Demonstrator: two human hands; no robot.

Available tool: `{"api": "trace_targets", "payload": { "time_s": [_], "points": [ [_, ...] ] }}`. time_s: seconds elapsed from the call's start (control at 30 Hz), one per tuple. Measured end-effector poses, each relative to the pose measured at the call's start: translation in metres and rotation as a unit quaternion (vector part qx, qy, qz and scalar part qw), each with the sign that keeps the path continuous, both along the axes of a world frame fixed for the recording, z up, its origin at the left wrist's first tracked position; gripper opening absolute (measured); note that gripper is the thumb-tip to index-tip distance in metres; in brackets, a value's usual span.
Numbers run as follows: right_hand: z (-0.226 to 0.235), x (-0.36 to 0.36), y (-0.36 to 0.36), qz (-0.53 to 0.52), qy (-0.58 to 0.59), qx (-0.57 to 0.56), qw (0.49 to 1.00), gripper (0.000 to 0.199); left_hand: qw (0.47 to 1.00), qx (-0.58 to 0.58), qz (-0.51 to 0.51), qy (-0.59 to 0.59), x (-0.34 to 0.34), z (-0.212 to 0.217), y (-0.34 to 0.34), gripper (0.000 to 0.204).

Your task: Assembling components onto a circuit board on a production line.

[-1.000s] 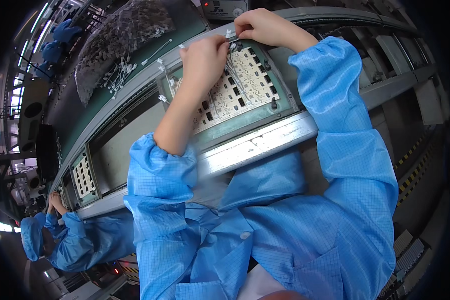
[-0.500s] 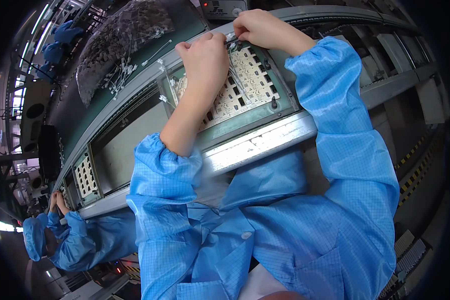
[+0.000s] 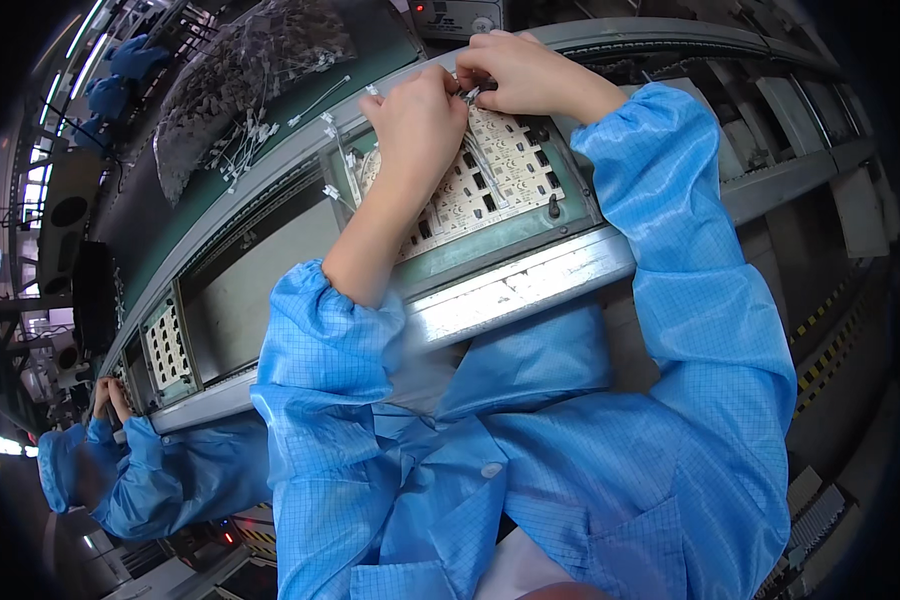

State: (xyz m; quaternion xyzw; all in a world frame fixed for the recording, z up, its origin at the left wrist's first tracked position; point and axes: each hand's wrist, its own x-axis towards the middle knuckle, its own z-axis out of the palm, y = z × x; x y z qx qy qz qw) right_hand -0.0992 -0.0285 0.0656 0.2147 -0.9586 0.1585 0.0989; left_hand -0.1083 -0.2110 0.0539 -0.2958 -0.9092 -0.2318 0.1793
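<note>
A pale circuit board panel [image 3: 515, 150] with rows of small black parts lies in a green fixture [image 3: 470, 248] on the conveyor. Over its far edge, my left hand [image 3: 417, 125] is closed, fingers pinched on a white wire lead [image 3: 482, 170] that trails down across the panel. My right hand [image 3: 518, 75] is bent in close beside it. Its fingertips pinch a small white connector [image 3: 473, 93] between the two hands. My fingers partly hide the connector, and my left hand and wrist cover part of the panel. More white leads [image 3: 347, 155] hang at the panel's left edge.
Beyond the conveyor rail [image 3: 530, 270], a clear plastic bag [image 3: 240, 80] of leads sits on a green surface, with loose leads [image 3: 255, 150] beside it. A grey box [image 3: 458, 17] stands at the back. Farther left, a person [image 3: 160, 470] in blue works by another panel [image 3: 167, 345].
My right hand has moved nearer to me and slightly left, closing in on my left hand. The view has shifted slightly.
</note>
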Motion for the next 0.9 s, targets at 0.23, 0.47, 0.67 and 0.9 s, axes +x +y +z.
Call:
{"api": "trace_targets", "payload": {
  "time_s": [0.23, 0.47, 0.67, 0.9],
  "points": [
    [-0.002, -0.001, 0.004, 0.050, 0.060, 0.001, 0.997, 0.015, 0.999, 0.026, -0.009, -0.046, 0.002, 0.005, 0.000, 0.017],
    [0.028, 0.005, 0.008, 0.061, -0.114, -0.078, 0.989, 0.016, 0.998, -0.036, -0.025, -0.046, -0.013, 0.013, -0.017, 0.023],
    [0.032, 0.005, 0.019, 0.069, 0.044, -0.113, 0.990, 0.021, 0.973, 0.145, -0.181, -0.008, -0.008, 0.108, -0.079, 0.041],
    [0.027, 0.010, 0.006, 0.069, 0.063, -0.102, 0.990, 0.018, 0.937, 0.233, -0.251, 0.063, 0.040, 0.170, -0.170, 0.055]
  ]
}}
